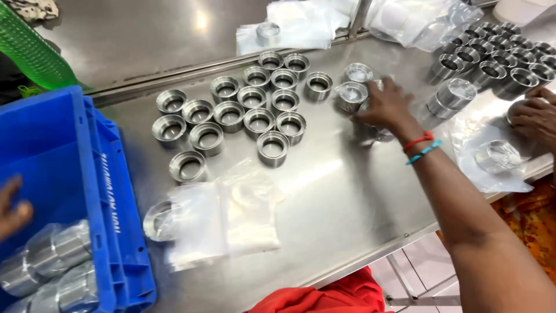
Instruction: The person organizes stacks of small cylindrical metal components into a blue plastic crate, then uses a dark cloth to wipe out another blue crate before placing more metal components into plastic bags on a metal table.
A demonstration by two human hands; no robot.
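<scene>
The right hand (387,107) is reaching far across the steel table (341,197), fingers curling down onto a bagged metal ring (351,94) at the edge of the bare cluster; the grip looks partly closed over it, though the palm is hiding the contact, so I cannot tell whether it is truly gripping the ring. The left hand (13,206) is hovering over the blue plastic crate (69,191) at the frame's edge, fingers loosely bent and apparently holding nothing.

The unwrapped machined rings (243,110) are standing open end up in rough rows, likely so each can be picked singly. A stack of clear plastic bags (223,217) is lying near the table's front edge, partly covering one more ring (157,220). Wrapped rings (55,269) are piling up inside the crate.

Another person's hand (536,116) is working at the far right beside a second batch of rings (498,58), and a wrapped piece (499,156) is lying just below it, crowding that side.
</scene>
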